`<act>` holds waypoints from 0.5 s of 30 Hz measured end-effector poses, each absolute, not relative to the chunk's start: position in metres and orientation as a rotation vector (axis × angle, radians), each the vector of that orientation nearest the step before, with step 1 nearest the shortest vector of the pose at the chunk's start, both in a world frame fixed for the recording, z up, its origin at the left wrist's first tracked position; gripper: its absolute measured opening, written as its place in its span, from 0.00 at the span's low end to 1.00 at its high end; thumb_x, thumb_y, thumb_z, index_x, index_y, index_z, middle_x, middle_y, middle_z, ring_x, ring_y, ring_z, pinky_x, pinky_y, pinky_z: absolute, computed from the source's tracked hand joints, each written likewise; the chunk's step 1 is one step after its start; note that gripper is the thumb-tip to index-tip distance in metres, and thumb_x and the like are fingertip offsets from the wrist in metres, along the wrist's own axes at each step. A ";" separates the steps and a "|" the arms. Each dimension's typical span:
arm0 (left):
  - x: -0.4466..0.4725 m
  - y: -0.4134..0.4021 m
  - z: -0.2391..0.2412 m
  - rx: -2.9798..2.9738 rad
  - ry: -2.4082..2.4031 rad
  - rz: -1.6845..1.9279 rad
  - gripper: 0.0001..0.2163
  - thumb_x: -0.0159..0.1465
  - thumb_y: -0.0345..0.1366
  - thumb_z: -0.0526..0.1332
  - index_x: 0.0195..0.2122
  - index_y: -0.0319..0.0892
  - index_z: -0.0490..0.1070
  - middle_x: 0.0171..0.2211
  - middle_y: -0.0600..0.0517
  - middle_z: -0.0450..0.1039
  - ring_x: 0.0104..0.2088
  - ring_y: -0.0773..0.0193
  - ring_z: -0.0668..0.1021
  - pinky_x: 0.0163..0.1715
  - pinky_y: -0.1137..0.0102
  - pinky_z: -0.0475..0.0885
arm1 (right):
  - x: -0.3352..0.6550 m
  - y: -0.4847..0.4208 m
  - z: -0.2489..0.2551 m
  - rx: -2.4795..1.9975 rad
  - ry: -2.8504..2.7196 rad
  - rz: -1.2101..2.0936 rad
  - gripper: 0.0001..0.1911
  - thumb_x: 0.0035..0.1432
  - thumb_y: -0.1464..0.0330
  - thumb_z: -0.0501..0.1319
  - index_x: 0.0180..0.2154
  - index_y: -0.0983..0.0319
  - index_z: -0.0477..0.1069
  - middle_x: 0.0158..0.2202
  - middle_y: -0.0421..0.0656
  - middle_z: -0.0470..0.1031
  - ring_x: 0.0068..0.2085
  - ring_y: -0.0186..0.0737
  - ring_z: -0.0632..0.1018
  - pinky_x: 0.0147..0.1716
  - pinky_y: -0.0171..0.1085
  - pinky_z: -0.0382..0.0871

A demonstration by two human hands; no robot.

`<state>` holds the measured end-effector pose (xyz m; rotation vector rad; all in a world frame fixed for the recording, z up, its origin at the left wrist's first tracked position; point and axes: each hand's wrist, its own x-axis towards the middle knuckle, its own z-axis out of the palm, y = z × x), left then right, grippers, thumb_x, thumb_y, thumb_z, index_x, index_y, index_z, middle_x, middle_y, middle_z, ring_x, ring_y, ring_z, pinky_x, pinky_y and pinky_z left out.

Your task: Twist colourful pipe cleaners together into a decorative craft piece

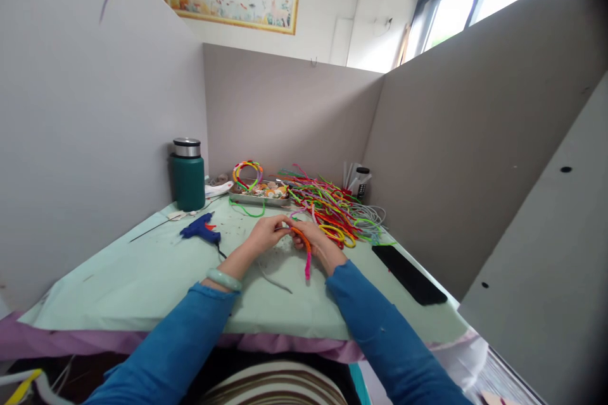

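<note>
Over the middle of the table my two hands meet at an orange and pink pipe cleaner. My left hand, with a pale green bangle on its wrist, pinches the upper end. Fingers of my right hand are curled round the orange part just below, and the pink end hangs down beneath. Some of the strand is hidden by the fingers. Past my right hand lies a big heap of coloured pipe cleaners. A grey strand rests on the cloth under my hands.
To the left are a blue glue gun and a green flask. At the back, a metal tray holds small pieces and a ring of coloured pipe cleaners. A black flat strip lies right. Grey partitions enclose the table.
</note>
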<state>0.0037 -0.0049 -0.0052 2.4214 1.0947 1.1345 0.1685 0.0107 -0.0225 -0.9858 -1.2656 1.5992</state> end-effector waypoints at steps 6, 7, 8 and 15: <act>0.003 -0.004 -0.005 2.412 1.185 1.132 0.09 0.59 0.37 0.59 0.37 0.41 0.75 0.25 0.55 0.72 0.25 0.68 0.69 0.28 0.74 0.60 | 0.168 0.004 -0.017 -0.988 -1.313 1.521 0.21 0.45 0.52 0.67 0.30 0.64 0.68 0.21 0.36 0.65 0.18 0.26 0.63 0.14 0.29 0.51; 0.002 -0.003 -0.006 2.408 1.211 1.133 0.08 0.59 0.37 0.59 0.36 0.41 0.75 0.24 0.55 0.72 0.25 0.68 0.69 0.28 0.74 0.60 | 0.168 0.002 -0.016 -0.989 -1.324 1.510 0.22 0.44 0.53 0.67 0.30 0.64 0.69 0.22 0.37 0.66 0.18 0.26 0.63 0.14 0.29 0.51; 0.002 -0.002 -0.006 2.401 1.237 1.132 0.08 0.59 0.38 0.59 0.35 0.41 0.75 0.24 0.55 0.71 0.25 0.68 0.69 0.27 0.74 0.60 | 0.168 0.001 -0.015 -0.992 -1.338 1.494 0.22 0.43 0.53 0.68 0.29 0.64 0.69 0.22 0.37 0.67 0.18 0.26 0.63 0.14 0.29 0.52; 0.001 0.000 -0.008 2.399 1.286 1.113 0.08 0.58 0.39 0.60 0.34 0.41 0.74 0.22 0.56 0.70 0.24 0.68 0.68 0.27 0.74 0.58 | 0.170 0.004 -0.020 -1.024 -1.516 1.225 0.19 0.43 0.54 0.68 0.25 0.64 0.69 0.18 0.36 0.63 0.19 0.27 0.63 0.18 0.31 0.52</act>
